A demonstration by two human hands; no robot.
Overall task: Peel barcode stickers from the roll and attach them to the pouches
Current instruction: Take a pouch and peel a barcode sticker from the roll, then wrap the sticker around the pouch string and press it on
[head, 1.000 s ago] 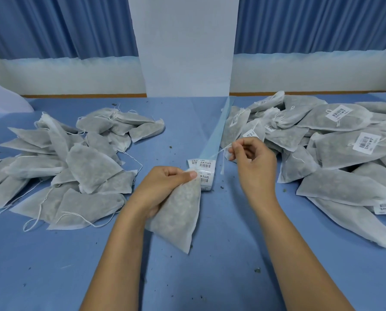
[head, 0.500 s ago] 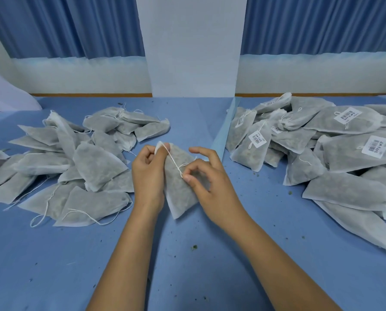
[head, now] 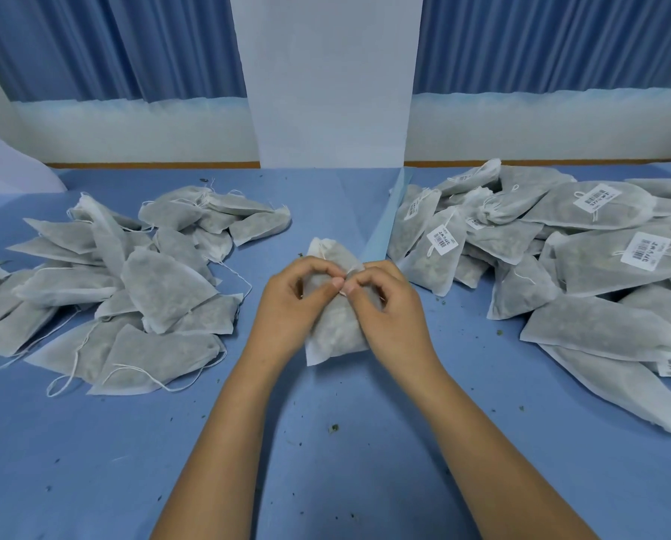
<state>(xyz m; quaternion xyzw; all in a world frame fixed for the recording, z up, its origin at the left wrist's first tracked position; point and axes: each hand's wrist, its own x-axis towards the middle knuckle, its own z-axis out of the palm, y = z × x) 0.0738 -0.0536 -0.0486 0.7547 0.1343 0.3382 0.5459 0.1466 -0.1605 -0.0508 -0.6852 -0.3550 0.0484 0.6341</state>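
Head view: pouch point(head: 335, 339) sits mid-table, propped up between both hands; lower edge is at or just above the table point(head: 326, 481), cannot tell which. Left hand point(head: 291, 305) and right hand point(head: 392, 309) are both narrow, thumb and forefinger tips meeting on a white scrap point(head: 344, 291) at the pouch's front face; scrap is too small to call, sticker or drawstring. Other fingers curl against the pouch sides; my read is that this braces the soft bag so the pinch has something firm behind it. It's held centred between 2 heaps, likely so work flows left to right with little reach. No label shows on this pouch, so I judge sticking isn't done here yet.

Unlabelled pile point(head: 162, 286) lies to the left, loose strings trailing out; labelled pile point(head: 598, 329) lies to the right, several showing a barcode sticker point(head: 441, 238). Pale blue liner strip point(head: 378, 239) runs from behind the right hand toward the white pillar point(head: 333, 79); roll itself isn't visible, possibly hidden behind hands and pouch. Main obstruction: the hands cover the pouch's middle, so label position can't be checked. Green crumbs point(head: 333, 427) are scattered near the forearms; blue curtains point(head: 111, 44) hang behind.
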